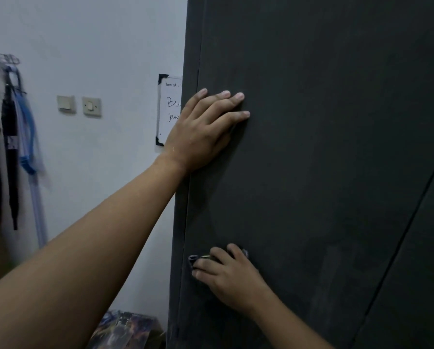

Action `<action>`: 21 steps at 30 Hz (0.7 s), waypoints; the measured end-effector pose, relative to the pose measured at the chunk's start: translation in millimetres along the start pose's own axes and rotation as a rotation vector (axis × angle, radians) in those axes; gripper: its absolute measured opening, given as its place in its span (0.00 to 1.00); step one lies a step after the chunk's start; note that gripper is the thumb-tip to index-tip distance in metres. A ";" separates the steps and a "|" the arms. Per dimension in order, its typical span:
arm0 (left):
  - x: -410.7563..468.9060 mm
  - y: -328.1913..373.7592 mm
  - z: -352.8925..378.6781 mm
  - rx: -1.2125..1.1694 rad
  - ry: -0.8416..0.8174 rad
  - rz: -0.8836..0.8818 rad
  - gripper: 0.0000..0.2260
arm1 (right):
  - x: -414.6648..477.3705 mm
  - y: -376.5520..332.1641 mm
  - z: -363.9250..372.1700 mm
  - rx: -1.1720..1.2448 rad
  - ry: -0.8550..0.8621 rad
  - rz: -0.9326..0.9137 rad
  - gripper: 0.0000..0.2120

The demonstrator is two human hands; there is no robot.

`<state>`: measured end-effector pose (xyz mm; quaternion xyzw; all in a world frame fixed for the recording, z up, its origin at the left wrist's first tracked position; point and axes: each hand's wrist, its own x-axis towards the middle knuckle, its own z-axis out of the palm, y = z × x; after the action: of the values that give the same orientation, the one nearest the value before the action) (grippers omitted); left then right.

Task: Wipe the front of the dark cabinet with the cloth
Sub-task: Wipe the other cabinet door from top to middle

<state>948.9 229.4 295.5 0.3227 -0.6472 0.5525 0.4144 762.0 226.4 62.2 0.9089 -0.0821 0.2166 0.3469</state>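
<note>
The dark cabinet fills the right side of the view, its flat front facing me. My left hand lies flat against the front near its left edge, fingers straight and pointing right. Lower down, my right hand presses a small grey cloth against the cabinet front close to the left edge. The hand covers most of the cloth, and only its corners show past the fingers.
A white wall lies to the left with two switches and a handwritten note beside the cabinet. Clothes hang on a rack at far left. Colourful printed items lie on the floor below.
</note>
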 end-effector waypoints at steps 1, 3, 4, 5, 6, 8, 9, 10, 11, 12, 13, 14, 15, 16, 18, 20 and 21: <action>-0.3 -0.1 0.0 0.005 0.000 0.001 0.13 | -6.0 6.4 -2.0 -0.007 0.062 0.037 0.16; -0.1 -0.3 0.1 0.017 0.004 0.005 0.13 | -18.7 23.8 -13.0 -0.016 0.196 0.149 0.14; -0.1 -0.3 0.5 0.027 0.006 0.011 0.13 | -24.7 34.1 -21.9 -0.034 0.255 0.205 0.15; -0.3 -0.2 1.1 0.042 0.009 0.020 0.13 | -30.6 46.2 -32.3 -0.060 0.307 0.258 0.16; -0.6 0.6 2.0 0.061 0.013 0.029 0.13 | -36.0 59.2 -44.5 -0.087 0.359 0.313 0.17; -1.9 3.4 4.4 0.091 0.017 0.033 0.13 | -45.6 90.4 -67.9 -0.133 0.467 0.455 0.19; -2.7 4.8 5.5 0.096 0.016 0.025 0.13 | -51.3 107.5 -77.2 -0.150 0.529 0.562 0.20; -3.9 6.3 6.6 0.098 0.015 0.013 0.13 | -57.6 124.6 -84.7 -0.154 0.595 0.690 0.21; -5.5 8.0 7.5 0.097 0.015 -0.001 0.13 | -64.2 139.7 -90.1 -0.142 0.656 0.804 0.21; -7.7 10.3 8.6 0.094 0.012 -0.015 0.14 | -70.3 150.3 -93.5 -0.122 0.696 0.874 0.22; -10.3 12.9 9.7 0.089 0.010 -0.028 0.14 | -75.2 155.8 -94.6 -0.109 0.709 0.892 0.22; -13.1 16.2 10.9 0.089 0.010 -0.040 0.15 | -78.5 156.6 -93.9 -0.113 0.700 0.872 0.22; -15.9 20.2 12.6 0.093 0.013 -0.055 0.15 | -81.4 154.9 -92.1 -0.128 0.681 0.824 0.21; -18.2 25.3 13.9 0.098 0.019 -0.073 0.15 | -84.1 151.6 -90.4 -0.143 0.657 0.758 0.20; -20.1 38.4 17.0 0.094 0.024 -0.101 0.16 | -93.1 145.3 -85.9 -0.161 0.594 0.595 0.18; -20.4 55.2 21.1 0.054 -0.019 -0.066 0.15 | -111.7 139.5 -79.6 -0.148 0.488 0.396 0.17; -20.4 64.8 23.6 0.031 -0.055 -0.019 0.15 | -124.3 137.8 -75.7 -0.139 0.419 0.303 0.16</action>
<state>897.1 217.1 247.2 0.3505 -0.6465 0.5494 0.3966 584.3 173.9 138.6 0.7956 -0.1581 0.4433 0.3815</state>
